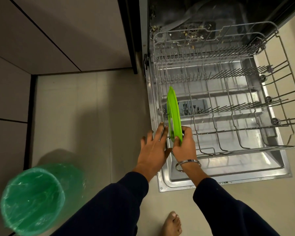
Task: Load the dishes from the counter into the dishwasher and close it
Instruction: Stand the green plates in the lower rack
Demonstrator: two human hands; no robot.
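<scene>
I'm standing a flat, bright green plastic plate (173,114) on its edge at the near left corner of the pulled-out grey wire lower rack (211,92) of the dishwasher. My right hand (183,143) has it — thumb on the side facing me, fingers curled round the lower rim, a thin metal bangle (187,165) on that wrist. My left hand (153,147) holds nothing: its fingers are spread and fairly straight, the tips lying against the rack's left side wire, just beside the plate, as if steadying things.

So I judge this to be the loading step, and an early one, for the rack shows no other dish in it (only rows of tines, and some food scraps on the tub floor further back). The stainless steel dishwasher door (228,169) lies folded flat under the rack, wide open.

Whether the plate's bottom edge already sits between two tines I can't tell — my own hand hides that spot. The next move, I think, calls for easing it down until the tines hold it upright, then loosening my right fingers without tipping it. After that come the remaining dishes from the counter, which is out of view here.

A round bin lined with a green plastic bag (32,200) stands on the floor to my left, well apart from the door.
</scene>
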